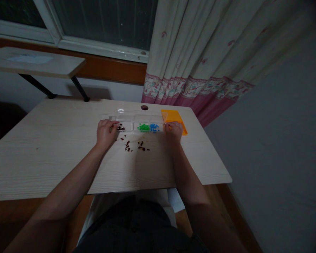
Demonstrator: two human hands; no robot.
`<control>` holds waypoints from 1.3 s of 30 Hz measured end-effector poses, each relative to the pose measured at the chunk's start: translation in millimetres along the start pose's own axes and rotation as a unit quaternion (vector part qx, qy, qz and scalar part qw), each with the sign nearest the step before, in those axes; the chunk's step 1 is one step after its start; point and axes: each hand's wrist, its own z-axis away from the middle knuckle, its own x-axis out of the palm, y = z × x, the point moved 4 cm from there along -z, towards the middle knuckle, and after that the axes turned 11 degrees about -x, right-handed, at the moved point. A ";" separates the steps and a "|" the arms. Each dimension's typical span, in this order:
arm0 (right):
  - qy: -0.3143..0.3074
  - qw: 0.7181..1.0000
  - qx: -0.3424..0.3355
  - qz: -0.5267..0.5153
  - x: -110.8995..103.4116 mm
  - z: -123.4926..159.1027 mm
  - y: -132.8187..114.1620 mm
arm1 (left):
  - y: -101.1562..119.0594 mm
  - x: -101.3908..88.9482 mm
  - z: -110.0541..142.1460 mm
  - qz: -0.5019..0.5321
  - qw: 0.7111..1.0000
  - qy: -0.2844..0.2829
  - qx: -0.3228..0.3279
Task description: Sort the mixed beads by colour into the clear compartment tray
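A clear plastic compartment box (133, 127) lies on the desk with its transparent lid (139, 114) on the far side. Green pieces (144, 127) and blue pieces (154, 127) sit side by side in it, and dark brown pieces (120, 128) are at its left end. My left hand (106, 133) has its fingers closed on the box's left end. At the right end, my right hand (174, 131) pinches the box's edge, beside an orange tray (177, 116). Loose brown pieces (127, 145) and darker pieces (141, 148) are scattered on the near side of the box.
The pale wooden desk (68, 154) has a round hole (144, 108) near its back edge. A raised shelf (37, 63) on black legs stands at the back left. A patterned curtain (189, 63) hangs behind the right corner, with a wall (265, 151) to the right.
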 end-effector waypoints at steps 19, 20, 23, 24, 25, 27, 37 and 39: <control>-0.238 0.895 -0.357 -0.124 18.0 34.0 -108.6 | 42.0 15.5 25.7 -0.028 0.944 -0.264 0.196; -0.236 0.897 -0.356 -0.111 18.5 35.8 -111.1 | 41.6 16.4 26.2 -0.027 0.944 -0.261 0.198; -0.225 0.906 -0.350 -0.080 17.1 39.6 -115.7 | 39.4 19.3 26.8 -0.017 0.950 -0.245 0.192; -0.219 0.910 -0.346 -0.073 16.0 40.3 -116.6 | 38.2 19.7 26.3 -0.010 0.956 -0.230 0.181; -0.212 0.912 -0.343 -0.069 14.7 41.0 -117.6 | 37.6 20.3 26.3 -0.002 0.958 -0.224 0.176; -0.200 0.918 -0.337 -0.062 12.7 41.8 -119.0 | 37.4 21.2 26.4 0.000 0.961 -0.214 0.174; -0.206 0.917 -0.340 -0.029 14.1 44.2 -125.3 | 40.3 23.5 28.6 -0.007 0.968 -0.189 0.165; -0.208 0.917 -0.339 -0.030 14.5 44.3 -126.4 | 39.5 24.4 28.4 -0.007 0.970 -0.183 0.159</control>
